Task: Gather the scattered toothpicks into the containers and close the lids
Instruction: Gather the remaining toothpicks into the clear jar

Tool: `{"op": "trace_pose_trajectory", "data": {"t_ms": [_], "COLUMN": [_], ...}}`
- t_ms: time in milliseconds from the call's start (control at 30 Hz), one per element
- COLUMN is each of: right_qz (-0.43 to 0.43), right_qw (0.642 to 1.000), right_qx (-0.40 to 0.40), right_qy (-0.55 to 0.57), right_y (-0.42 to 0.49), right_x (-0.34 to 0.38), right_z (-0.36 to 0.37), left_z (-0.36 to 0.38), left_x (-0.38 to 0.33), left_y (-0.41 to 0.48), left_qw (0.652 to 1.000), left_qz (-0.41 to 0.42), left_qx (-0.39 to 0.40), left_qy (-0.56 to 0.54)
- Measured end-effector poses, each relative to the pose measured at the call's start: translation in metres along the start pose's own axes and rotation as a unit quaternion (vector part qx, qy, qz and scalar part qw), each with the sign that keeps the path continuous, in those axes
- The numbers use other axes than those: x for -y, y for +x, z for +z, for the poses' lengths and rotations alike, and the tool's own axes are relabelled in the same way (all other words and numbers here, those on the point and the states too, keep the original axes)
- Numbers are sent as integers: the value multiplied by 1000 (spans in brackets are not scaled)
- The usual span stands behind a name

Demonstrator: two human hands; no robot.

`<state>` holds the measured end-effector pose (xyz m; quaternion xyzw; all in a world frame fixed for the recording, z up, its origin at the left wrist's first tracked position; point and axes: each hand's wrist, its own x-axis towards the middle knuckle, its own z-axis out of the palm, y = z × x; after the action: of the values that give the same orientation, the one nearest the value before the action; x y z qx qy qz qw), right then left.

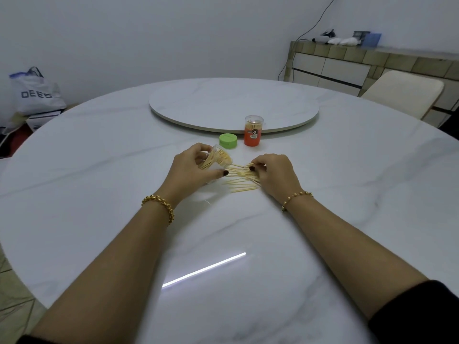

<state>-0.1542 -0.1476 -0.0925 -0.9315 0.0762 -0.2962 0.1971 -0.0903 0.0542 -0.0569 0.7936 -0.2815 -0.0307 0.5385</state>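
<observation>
Thin pale wooden toothpicks lie scattered on the white marble worktop, just in front of the orange-labelled clear jar. The left hand has its grip curled round a tilted clear plastic container. The right hand pinches loose toothpicks. A round green lid sits just left of the jar, and the worktop's edge lies well apart.

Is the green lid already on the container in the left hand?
No, the green lid lies on the table beside the orange container.
</observation>
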Motion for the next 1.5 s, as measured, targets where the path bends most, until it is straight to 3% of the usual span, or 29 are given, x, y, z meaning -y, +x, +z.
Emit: {"op": "trace_pose_trajectory", "data": {"t_ms": [500,633,800,1067,1333,1500], "right_qz": [69,99,99,109,78,66], "right_qw": [977,945,886,841,900,920], "right_qx": [-105,-139,-108,-61,-105,-30], "right_qy": [175,280,440,527,415,385], "right_y": [-1,6,13,4,-1,-8], "right_x": [14,27,52,74,70,72], "right_z": [-13,-21,-30,-16,-8,-1], "left_z": [5,6,7,11,11,12], "left_x": [3,2,1,-2,-2,-5], "left_y": [3,3,4,3,2,1], "left_qw": [999,999,998,998,999,999], "left_qz": [20,23,38,51,48,43], "left_qx": [12,10,10,13,15,21], "left_qy": [43,46,52,33,10,-4]}}
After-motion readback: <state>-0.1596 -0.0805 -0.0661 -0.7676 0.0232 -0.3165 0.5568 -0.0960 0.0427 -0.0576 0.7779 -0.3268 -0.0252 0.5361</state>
